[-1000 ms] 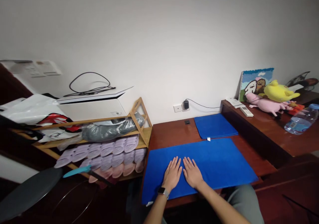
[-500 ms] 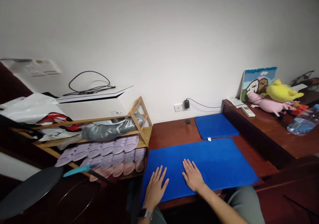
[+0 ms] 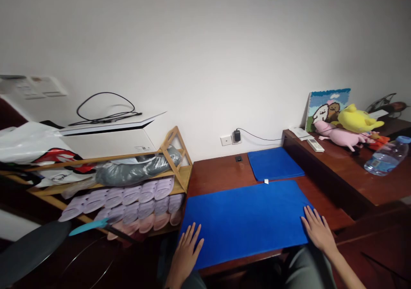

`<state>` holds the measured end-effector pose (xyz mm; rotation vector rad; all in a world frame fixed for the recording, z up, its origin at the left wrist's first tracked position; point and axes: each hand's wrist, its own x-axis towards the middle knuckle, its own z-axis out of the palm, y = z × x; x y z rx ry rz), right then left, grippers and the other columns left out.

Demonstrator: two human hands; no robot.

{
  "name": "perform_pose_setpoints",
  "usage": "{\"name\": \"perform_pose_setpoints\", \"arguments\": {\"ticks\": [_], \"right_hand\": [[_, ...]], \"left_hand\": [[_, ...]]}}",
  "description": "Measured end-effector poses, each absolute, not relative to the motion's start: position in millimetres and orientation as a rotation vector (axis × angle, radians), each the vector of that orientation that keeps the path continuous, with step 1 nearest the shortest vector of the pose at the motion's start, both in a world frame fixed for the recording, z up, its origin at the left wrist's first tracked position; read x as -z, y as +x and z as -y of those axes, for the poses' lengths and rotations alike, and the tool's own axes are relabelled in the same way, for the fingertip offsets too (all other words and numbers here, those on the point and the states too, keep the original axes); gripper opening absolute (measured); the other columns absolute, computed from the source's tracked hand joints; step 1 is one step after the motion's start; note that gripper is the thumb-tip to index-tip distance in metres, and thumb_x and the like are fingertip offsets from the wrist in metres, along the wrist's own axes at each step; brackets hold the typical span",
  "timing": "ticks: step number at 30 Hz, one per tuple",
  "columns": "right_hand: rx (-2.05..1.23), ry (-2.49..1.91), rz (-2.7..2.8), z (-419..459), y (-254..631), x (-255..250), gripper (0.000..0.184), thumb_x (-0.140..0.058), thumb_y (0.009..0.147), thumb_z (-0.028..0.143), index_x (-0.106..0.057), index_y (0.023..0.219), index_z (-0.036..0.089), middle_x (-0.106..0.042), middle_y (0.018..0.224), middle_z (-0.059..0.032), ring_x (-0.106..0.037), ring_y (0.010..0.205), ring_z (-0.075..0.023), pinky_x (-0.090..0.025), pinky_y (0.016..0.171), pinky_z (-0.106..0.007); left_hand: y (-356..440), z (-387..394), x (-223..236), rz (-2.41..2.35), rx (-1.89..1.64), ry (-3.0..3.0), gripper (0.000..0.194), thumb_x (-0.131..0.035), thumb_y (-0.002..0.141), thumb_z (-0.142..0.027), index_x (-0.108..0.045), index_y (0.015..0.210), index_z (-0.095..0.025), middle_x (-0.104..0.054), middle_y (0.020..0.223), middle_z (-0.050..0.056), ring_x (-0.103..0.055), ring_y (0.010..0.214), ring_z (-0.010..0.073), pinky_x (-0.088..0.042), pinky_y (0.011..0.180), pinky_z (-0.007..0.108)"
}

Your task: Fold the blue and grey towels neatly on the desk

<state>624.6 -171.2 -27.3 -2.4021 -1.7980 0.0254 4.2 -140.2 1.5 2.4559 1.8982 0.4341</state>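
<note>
A blue cloth (image 3: 247,220) lies spread flat over the front of the brown desk (image 3: 212,173). My left hand (image 3: 185,252) rests on its front left corner, palm down with the fingers apart. At the cloth's right edge, my right hand (image 3: 318,229) lies flat, fingers stretched out and holding nothing. Behind the spread cloth is a folded blue cloth (image 3: 274,162), with a small white tag (image 3: 266,181) showing between the two.
On the left stands a wooden rack (image 3: 183,177) with purple slippers (image 3: 123,197) and a white box (image 3: 112,143). The raised right surface bears a remote control (image 3: 315,145), plush toys (image 3: 356,120) and a water bottle (image 3: 387,158). A charger (image 3: 236,135) is in the wall socket.
My right hand has slid from the middle of the cloth to its right edge. My left hand stays at the left corner. The view has shifted slightly.
</note>
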Motion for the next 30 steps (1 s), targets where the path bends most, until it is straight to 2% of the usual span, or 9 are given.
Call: {"name": "perform_pose_setpoints", "arguments": {"ticks": [3,6,11,14,18,22,26,28,30], "right_hand": [[-0.028,-2.285,1.825,156,578,7,0.075,-0.019,0.101,0.055,-0.041,0.16,0.014,-0.038,0.166,-0.0087,-0.027,0.157,-0.0316,-0.021,0.128,-0.055],[-0.153,-2.065,1.954,134,500,-22,0.072,-0.019,0.105,0.055,-0.038,0.161,0.015,-0.036,0.167,-0.008,-0.026,0.158,-0.0289,-0.02,0.129,-0.052],[-0.373,-1.73,2.183,107,371,-49,0.069,-0.017,0.107,0.055,-0.029,0.164,0.017,-0.029,0.169,-0.0058,-0.022,0.159,-0.0251,-0.019,0.13,-0.049],[-0.443,-1.615,2.293,100,336,-45,0.068,-0.022,0.106,0.056,-0.03,0.164,0.02,-0.029,0.169,-0.0056,-0.024,0.158,-0.0253,-0.02,0.13,-0.049],[-0.397,-1.724,2.266,96,374,-28,0.07,-0.021,0.105,0.059,-0.031,0.164,0.022,-0.029,0.169,-0.0044,-0.023,0.158,-0.0254,-0.017,0.13,-0.051],[-0.242,-2.116,2.022,98,494,-1,0.076,-0.019,0.102,0.058,-0.032,0.164,0.015,-0.032,0.168,-0.0075,-0.024,0.158,-0.0273,-0.018,0.129,-0.052],[-0.114,-2.467,1.778,105,609,25,0.079,-0.022,0.097,0.053,-0.034,0.162,0.011,-0.034,0.168,-0.0089,-0.027,0.157,-0.0311,-0.024,0.127,-0.054],[-0.069,-2.51,1.732,104,628,26,0.08,-0.022,0.097,0.053,-0.036,0.161,0.009,-0.035,0.168,-0.0102,-0.028,0.156,-0.0325,-0.025,0.127,-0.054],[-0.034,-2.45,1.746,96,611,15,0.078,-0.02,0.099,0.051,-0.038,0.16,0.006,-0.036,0.167,-0.0128,-0.028,0.156,-0.0332,-0.023,0.127,-0.054]], "left_hand": [[-3,137,-6,-1.936,-0.553,2.436,0.054,-0.038,0.107,-0.047,-0.044,0.158,-0.032,-0.045,0.164,0.003,-0.043,0.15,0.026,-0.043,0.12,0.049],[-7,135,-8,-1.95,-0.598,2.472,0.054,-0.038,0.107,-0.046,-0.043,0.158,-0.033,-0.046,0.164,0.003,-0.042,0.151,0.0266,-0.042,0.121,0.05],[-6,137,-2,-1.951,-0.425,2.517,0.057,-0.04,0.106,-0.049,-0.037,0.161,-0.033,-0.04,0.167,0.004,-0.037,0.153,0.0278,-0.038,0.122,0.054],[-7,139,-1,-1.959,-0.358,2.518,0.058,-0.04,0.106,-0.05,-0.033,0.162,-0.035,-0.037,0.168,0.003,-0.035,0.154,0.0275,-0.038,0.123,0.054],[-7,142,-2,-1.956,-0.363,2.517,0.06,-0.038,0.107,-0.049,-0.026,0.164,-0.036,-0.033,0.169,0.002,-0.033,0.155,0.0266,-0.036,0.124,0.054],[-7,145,-2,-1.966,-0.375,2.509,0.059,-0.039,0.107,-0.048,-0.027,0.164,-0.038,-0.034,0.17,0.001,-0.036,0.154,0.0272,-0.036,0.123,0.054],[-10,136,-9,-1.994,-0.362,2.498,0.054,-0.04,0.105,-0.053,-0.045,0.157,-0.037,-0.05,0.161,0.003,-0.05,0.145,0.0287,-0.045,0.117,0.051],[-8,121,-18,-2.031,-0.398,2.484,0.052,-0.039,0.105,-0.053,-0.057,0.149,-0.033,-0.063,0.148,0.006,-0.059,0.135,0.0294,-0.05,0.112,0.048],[-3,96,-29,-2.034,-0.47,2.492,0.051,-0.036,0.106,-0.051,-0.065,0.141,-0.029,-0.069,0.139,0.008,-0.063,0.129,0.0288,-0.051,0.111,0.047]]}}
